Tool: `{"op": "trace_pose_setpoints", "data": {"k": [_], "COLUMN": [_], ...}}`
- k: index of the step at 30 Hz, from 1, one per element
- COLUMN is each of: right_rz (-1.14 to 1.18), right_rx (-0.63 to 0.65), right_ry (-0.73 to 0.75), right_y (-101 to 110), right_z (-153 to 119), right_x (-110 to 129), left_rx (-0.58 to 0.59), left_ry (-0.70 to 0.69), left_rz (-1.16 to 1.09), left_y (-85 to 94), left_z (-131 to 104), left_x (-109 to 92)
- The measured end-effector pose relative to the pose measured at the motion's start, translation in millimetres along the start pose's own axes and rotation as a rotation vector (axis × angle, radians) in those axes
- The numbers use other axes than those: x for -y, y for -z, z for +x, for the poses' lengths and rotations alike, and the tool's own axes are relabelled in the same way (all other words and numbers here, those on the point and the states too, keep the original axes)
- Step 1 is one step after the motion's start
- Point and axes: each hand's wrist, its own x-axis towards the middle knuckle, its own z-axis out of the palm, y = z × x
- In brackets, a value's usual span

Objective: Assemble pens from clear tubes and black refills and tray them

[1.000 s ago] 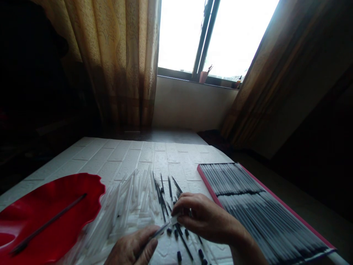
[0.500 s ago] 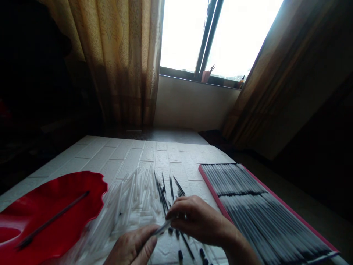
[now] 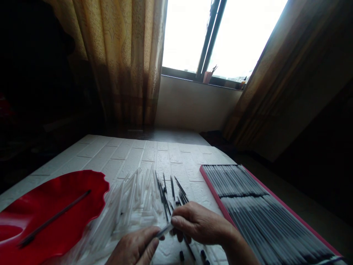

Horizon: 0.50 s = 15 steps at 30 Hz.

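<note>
Between my two hands is a clear pen barrel [image 3: 165, 230] with something dark inside. My left hand [image 3: 136, 244] pinches its lower left end between thumb and fingers. At the upper right end, the fingers of my right hand [image 3: 197, 222] are closed on it. Thin black pen refills [image 3: 164, 202] lie beyond and under my right hand. A loose heap of clear, empty-looking barrels [image 3: 138, 195] spreads to the left. Small dark pen caps [image 3: 203, 254] lie on the white brick-patterned table cover [image 3: 124, 152] near my right wrist.
A red wavy-edged tray [image 3: 91, 180] at the left holds one dark pen [image 3: 59, 216]. On the right, a pink-edged box [image 3: 211, 187] holds two rows of filled clear pens [image 3: 270, 217]. Behind the table are a curtain [image 3: 124, 62] and a window with a cup [image 3: 207, 77] on its sill.
My right hand has shifted slightly right and down, its fingers now closed tighter at the barrel's end. The barrel stays in my left hand. The view has moved a little.
</note>
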Motion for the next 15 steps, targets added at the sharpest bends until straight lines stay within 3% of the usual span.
{"op": "trace_pose_setpoints", "data": {"k": [15], "right_rz": [-0.119], "right_rx": [-0.054], "right_ry": [0.03], "right_y": [-10], "right_z": [17], "right_x": [-3], "left_rx": [-0.039], "left_ry": [0.001], "left_rz": [0.018], "left_y": [-3.0], "left_z": [3], "left_x": [6]}}
